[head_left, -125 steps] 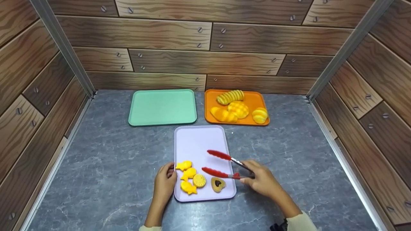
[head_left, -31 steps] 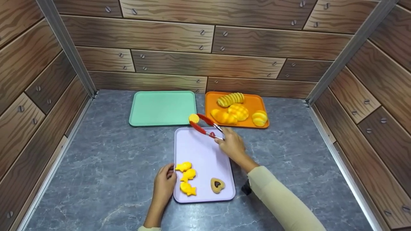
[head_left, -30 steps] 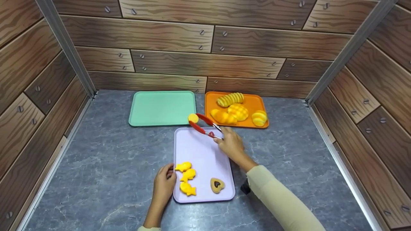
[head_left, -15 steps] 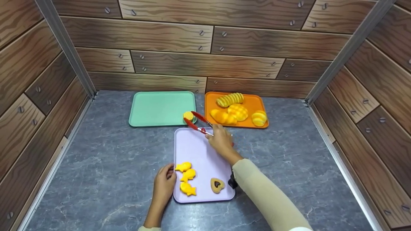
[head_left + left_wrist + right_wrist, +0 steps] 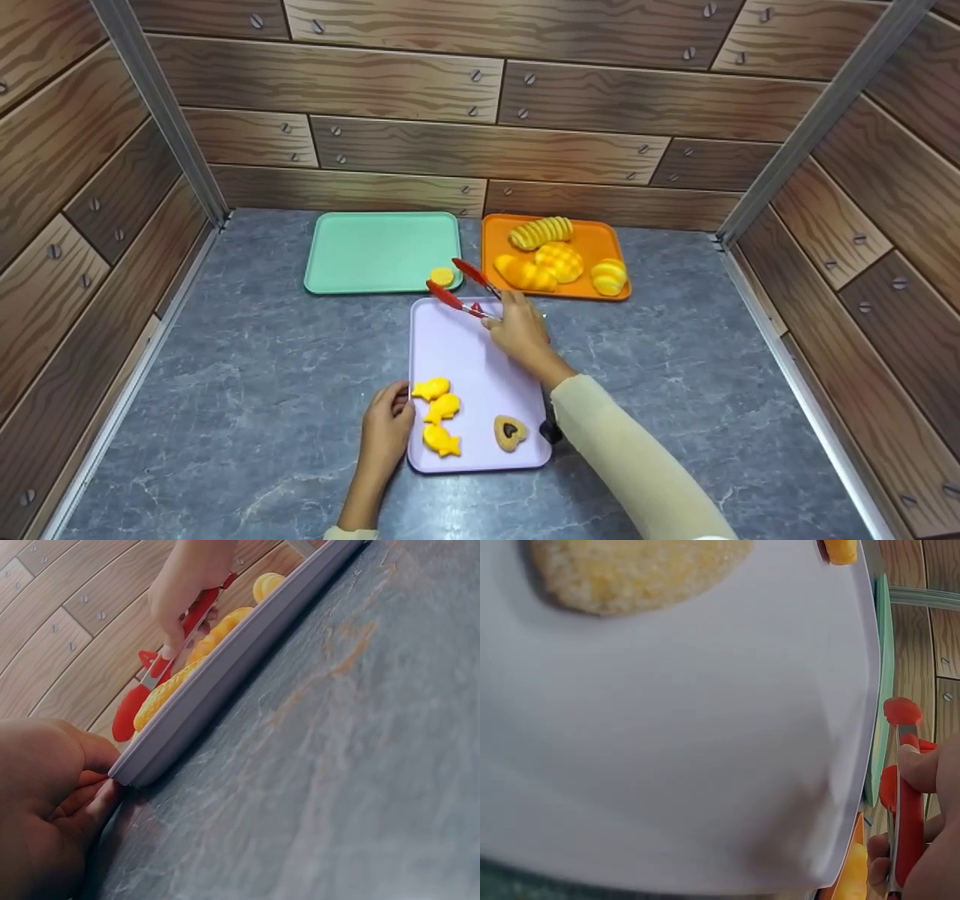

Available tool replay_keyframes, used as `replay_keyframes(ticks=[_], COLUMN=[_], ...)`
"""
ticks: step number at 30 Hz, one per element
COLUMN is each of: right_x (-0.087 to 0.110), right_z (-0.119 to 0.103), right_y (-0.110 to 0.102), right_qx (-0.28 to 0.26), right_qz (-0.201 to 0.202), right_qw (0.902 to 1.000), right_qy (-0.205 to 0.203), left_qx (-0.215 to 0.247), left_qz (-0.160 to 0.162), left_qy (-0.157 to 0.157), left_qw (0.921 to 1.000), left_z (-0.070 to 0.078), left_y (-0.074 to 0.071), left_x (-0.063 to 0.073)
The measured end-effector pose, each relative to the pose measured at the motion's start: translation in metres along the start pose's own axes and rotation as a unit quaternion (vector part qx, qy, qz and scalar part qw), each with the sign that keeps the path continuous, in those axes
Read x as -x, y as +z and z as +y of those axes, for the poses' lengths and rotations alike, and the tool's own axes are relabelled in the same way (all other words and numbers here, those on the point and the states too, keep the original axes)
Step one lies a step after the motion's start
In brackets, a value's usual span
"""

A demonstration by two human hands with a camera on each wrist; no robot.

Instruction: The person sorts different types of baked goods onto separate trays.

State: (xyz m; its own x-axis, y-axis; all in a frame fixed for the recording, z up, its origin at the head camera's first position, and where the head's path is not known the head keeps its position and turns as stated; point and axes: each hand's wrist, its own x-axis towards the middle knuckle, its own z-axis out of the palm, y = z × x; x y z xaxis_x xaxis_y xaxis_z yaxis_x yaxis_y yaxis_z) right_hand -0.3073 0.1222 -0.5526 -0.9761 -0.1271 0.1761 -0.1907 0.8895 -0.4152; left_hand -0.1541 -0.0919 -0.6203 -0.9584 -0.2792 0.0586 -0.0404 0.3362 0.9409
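Observation:
My right hand (image 5: 521,334) grips red-tipped metal tongs (image 5: 448,295) over the far end of the lilac tray (image 5: 480,367). The tongs' arms are spread, one tip on either side of a round yellow biscuit (image 5: 441,277). That biscuit lies in the near right corner of the green tray (image 5: 375,251). My left hand (image 5: 386,424) pinches the lilac tray's left rim; in the left wrist view its thumb lies at the rim, fingers beneath. Yellow fish-shaped biscuits (image 5: 442,407) line the lilac tray's left side. A heart-shaped biscuit (image 5: 510,433) with a dark centre sits at its near right.
The orange tray (image 5: 491,225) at the back right bears several yellow toy breads, including a twisted roll (image 5: 541,233) and a round bun (image 5: 608,277). Wood-patterned walls (image 5: 420,142) close off the back and both sides of the grey marbled tabletop (image 5: 247,375).
The round biscuit has gone from the lilac tray to the green tray, carried in the tongs. The tongs have now parted and let it go. My left hand has stayed put.

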Motion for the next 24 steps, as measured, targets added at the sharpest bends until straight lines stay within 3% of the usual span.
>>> replay_keyframes(ticks=[11,17,24], right_x=[0.046,0.080,0.109], right_z=[0.022,0.034,0.048], right_y=[-0.025,-0.038,-0.048], right_qx=[-0.085,-0.127,-0.111], right_qz=[0.024,-0.030,-0.083], right_qw=[0.9954,0.9877,0.9819], right_qy=[-0.037,-0.086,-0.129], left_qx=[0.009,0.005,0.003], left_qz=[0.003,0.002,0.003], left_qy=[0.010,0.007,0.006], left_qw=[0.9999,1.0000,1.0000], left_z=[0.002,0.002,0.001], left_y=[0.001,0.000,0.001], left_x=[-0.001,0.000,-0.001])
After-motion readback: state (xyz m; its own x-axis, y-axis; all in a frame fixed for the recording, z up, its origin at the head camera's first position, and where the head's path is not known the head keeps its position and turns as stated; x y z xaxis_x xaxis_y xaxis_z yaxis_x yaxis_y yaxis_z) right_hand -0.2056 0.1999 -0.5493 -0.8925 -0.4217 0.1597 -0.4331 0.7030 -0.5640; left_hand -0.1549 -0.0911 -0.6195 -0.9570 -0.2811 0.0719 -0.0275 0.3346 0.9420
